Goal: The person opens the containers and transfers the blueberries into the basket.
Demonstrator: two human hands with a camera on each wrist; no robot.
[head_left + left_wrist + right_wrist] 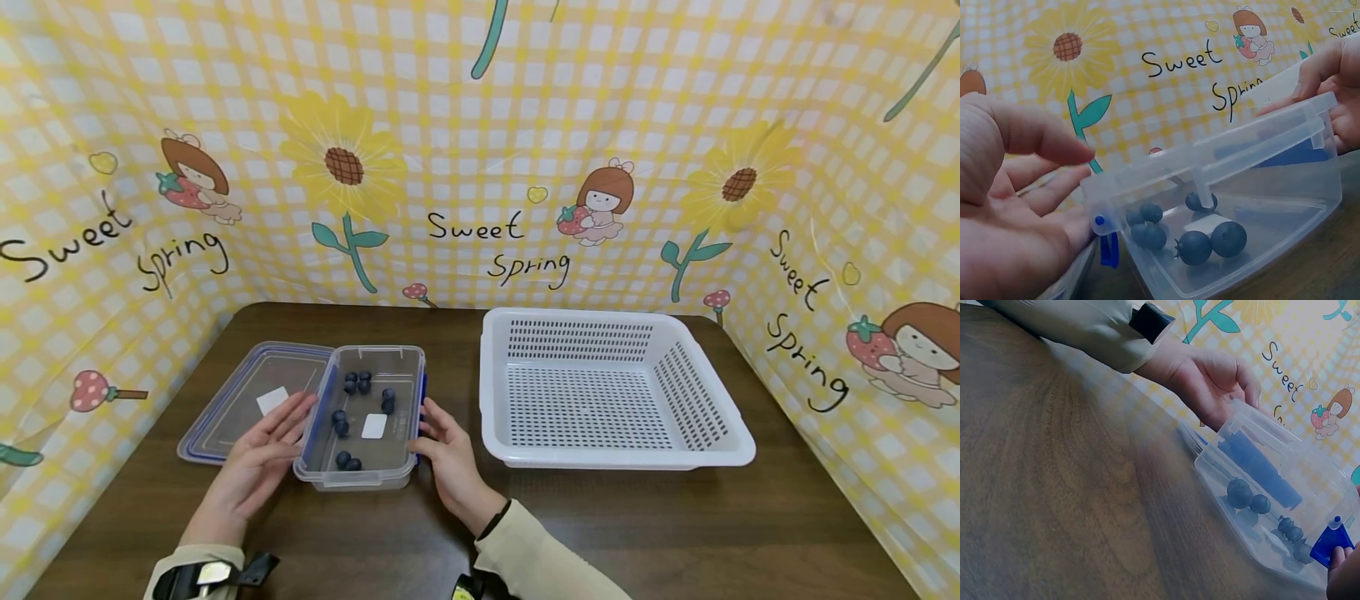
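Note:
A clear plastic food container (356,481) holds several blueberries (358,382) in small clusters and has a white square label (374,426). Its blue-edged lid (225,400) lies flat along the left side. My left hand (262,454) is at the container's left wall, over the lid's near edge, fingers extended and thumb apart. On the opposite side, my right hand (450,467) touches the wall and rim with spread thumb and fingers. In the right wrist view, its fingertips (1338,557) meet a blue latch (1329,542) hanging from that wall.
A white perforated plastic basket (618,457) stands to the right of the container on the dark wooden table (637,533). A yellow checked cloth (465,150) with printed flowers encloses the table at the back and both sides.

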